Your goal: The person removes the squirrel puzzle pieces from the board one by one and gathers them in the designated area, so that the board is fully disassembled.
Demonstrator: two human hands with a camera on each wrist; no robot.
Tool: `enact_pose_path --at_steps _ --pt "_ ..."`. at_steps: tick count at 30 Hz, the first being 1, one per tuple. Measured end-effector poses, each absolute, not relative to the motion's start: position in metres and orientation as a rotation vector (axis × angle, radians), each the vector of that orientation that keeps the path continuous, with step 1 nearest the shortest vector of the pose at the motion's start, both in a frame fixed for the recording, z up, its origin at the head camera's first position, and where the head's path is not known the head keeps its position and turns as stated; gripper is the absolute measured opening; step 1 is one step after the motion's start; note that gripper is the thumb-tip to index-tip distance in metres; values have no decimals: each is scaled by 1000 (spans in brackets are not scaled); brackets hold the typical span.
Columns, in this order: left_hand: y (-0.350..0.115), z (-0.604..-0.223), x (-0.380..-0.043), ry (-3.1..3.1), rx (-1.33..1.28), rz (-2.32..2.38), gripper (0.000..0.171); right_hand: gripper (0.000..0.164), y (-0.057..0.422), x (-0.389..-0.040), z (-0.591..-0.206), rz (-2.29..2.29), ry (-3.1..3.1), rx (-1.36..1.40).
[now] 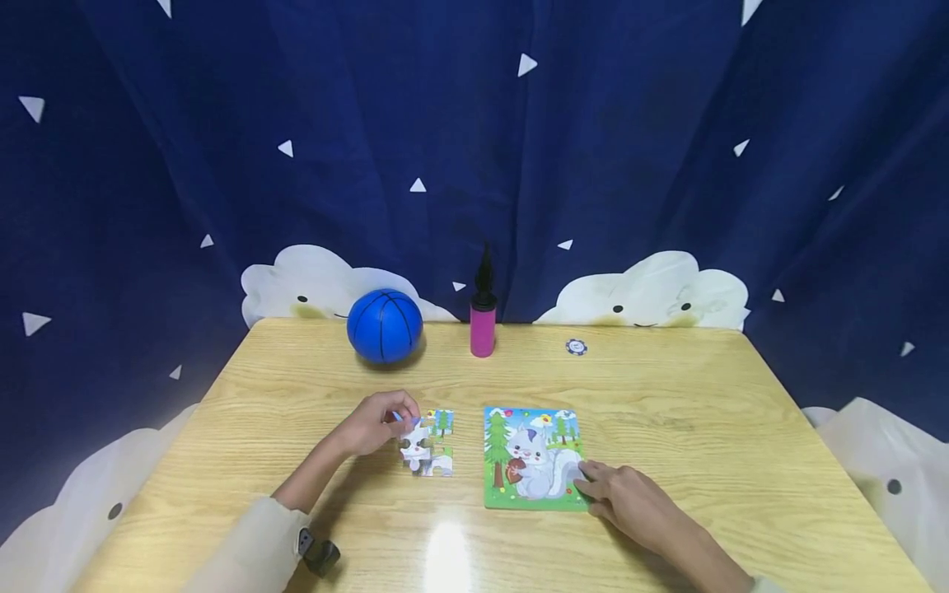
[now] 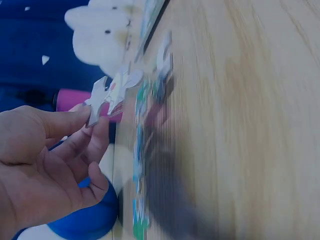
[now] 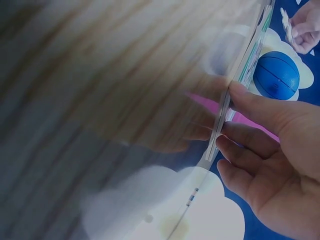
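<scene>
Between thumb and fingers, my left hand (image 1: 381, 424) pinches joined jigsaw puzzle pieces (image 2: 117, 92) with part of a squirrel's face. In the left wrist view they are lifted off the table and tilted. More puzzle pieces (image 1: 442, 422) lie on the table just beside and below them. To their right is a square squirrel picture board (image 1: 544, 482), flat on the wood. My right hand (image 1: 628, 500) touches this board's right edge; in the right wrist view the thumb and fingertips (image 3: 225, 145) rest along that edge.
A blue ball (image 1: 385, 326) sits at the back left of the wooden table (image 1: 667, 412). Beside it stands a pink hand pump (image 1: 483, 329) with a black top. A round chip (image 1: 576, 347) lies farther right, and a dark blue curtain (image 1: 474, 123) hangs behind.
</scene>
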State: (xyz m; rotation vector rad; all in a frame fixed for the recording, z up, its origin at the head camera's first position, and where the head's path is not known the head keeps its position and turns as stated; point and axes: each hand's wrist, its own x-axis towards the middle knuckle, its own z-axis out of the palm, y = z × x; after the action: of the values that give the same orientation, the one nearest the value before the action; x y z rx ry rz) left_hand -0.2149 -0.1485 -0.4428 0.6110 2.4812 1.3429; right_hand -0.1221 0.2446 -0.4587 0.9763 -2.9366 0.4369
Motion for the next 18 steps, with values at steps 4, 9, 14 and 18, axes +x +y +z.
enact_pose_path --at_steps 4,9,14,18 --pt "-161 -446 -214 2457 614 1316 8 37 245 -122 -458 434 -2954 964" --pt "-167 -451 -211 2447 617 1286 10 38 244 -122 -458 422 -2955 958" --pt "-169 -455 -209 2499 600 1237 11 37 243 -123 -459 421 -2944 966" --pt "-170 -455 -209 2542 553 1200 11 37 244 -122 -458 429 -2949 964"
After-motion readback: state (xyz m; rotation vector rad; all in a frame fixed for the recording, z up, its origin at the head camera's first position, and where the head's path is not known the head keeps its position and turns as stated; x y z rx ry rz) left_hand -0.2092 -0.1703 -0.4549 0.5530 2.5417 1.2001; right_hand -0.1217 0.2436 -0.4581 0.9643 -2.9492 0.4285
